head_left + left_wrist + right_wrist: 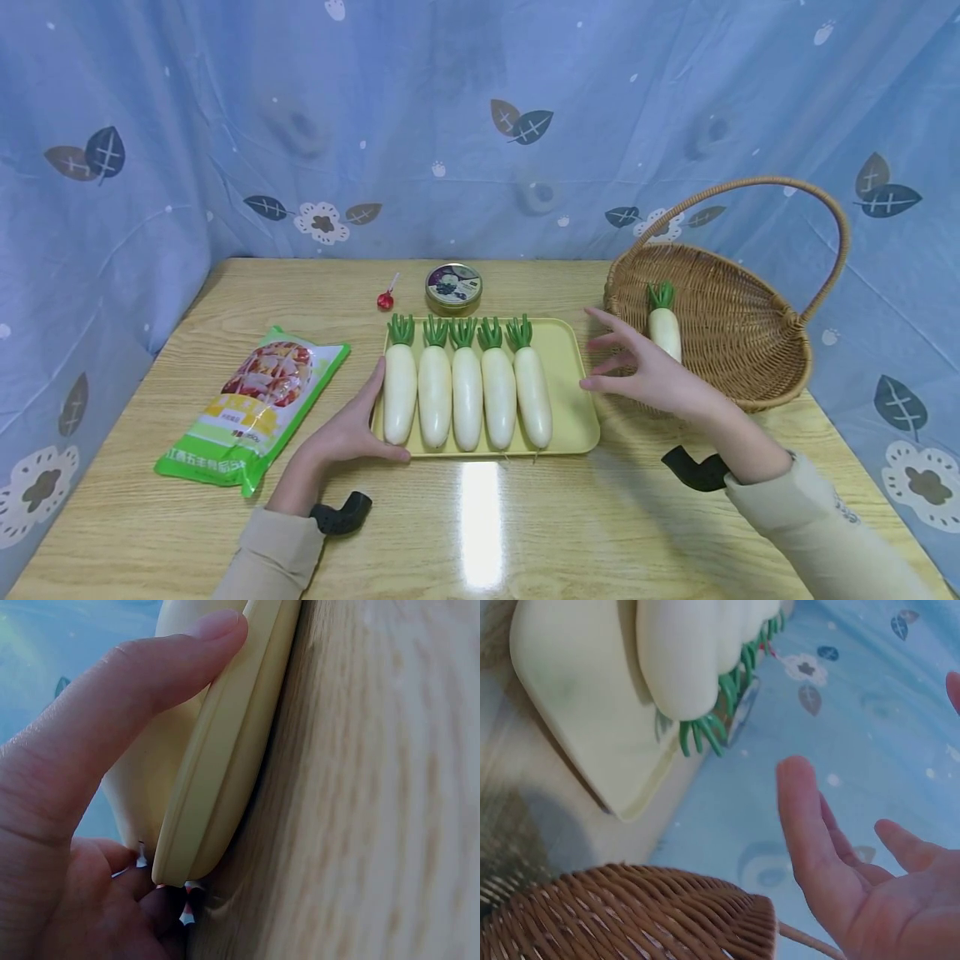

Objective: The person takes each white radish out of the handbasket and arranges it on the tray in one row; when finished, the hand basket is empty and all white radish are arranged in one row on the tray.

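Note:
Several white radishes (467, 398) with green tops lie side by side on a pale yellow tray (573, 417), leaving its right end bare. My left hand (352, 429) holds the tray's near left corner; in the left wrist view the thumb (180, 671) lies over the rim and the other fingers are partly hidden beyond the corner. Over the gap between tray and wicker basket (738, 325), my right hand (648, 367) is raised, fingers spread and holding nothing. Another white radish (664, 333) sits in the basket, its lower end hidden behind this hand.
A green and white food packet (255, 404) lies left of the tray. Behind the tray are a round tin (453, 287) and a red lollipop (386, 300). The basket's tall handle (750, 180) arches up at the right. A blue patterned curtain (450, 108) encloses the wooden table (375, 550).

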A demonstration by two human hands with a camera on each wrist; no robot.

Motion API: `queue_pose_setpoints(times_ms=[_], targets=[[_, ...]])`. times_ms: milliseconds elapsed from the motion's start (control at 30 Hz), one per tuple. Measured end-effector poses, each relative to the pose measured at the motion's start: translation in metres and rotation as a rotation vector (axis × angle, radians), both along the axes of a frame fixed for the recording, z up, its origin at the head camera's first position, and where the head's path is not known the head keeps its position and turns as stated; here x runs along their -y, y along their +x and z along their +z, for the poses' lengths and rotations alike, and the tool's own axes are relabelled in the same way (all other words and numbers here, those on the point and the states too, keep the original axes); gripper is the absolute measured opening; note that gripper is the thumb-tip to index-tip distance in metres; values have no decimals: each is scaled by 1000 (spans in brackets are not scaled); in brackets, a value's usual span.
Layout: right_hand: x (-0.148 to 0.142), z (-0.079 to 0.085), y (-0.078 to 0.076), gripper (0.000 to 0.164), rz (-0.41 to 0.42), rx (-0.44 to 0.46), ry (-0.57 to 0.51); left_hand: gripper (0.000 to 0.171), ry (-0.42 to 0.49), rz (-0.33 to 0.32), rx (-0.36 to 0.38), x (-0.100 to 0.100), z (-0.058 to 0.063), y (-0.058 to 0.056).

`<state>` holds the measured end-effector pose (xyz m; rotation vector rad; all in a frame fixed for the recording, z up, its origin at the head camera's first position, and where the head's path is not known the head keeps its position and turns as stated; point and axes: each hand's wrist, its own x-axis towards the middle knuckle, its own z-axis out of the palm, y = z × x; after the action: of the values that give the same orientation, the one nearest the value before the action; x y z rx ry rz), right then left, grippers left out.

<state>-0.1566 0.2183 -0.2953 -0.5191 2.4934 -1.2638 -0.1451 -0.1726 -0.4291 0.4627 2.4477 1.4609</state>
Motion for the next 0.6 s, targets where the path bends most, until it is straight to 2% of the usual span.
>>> queue_pose_setpoints(times_ms=[233, 500, 600], targets=[[-9, 11, 1, 83, -29, -80, 4, 137, 9, 1, 4, 0, 1, 0], [-25, 25, 1, 80, -76, -130, 42, 138, 8, 3, 10, -1, 1, 1], [-32, 31, 0, 80, -72, -114, 60, 138, 7, 4, 8, -1, 1, 1]])
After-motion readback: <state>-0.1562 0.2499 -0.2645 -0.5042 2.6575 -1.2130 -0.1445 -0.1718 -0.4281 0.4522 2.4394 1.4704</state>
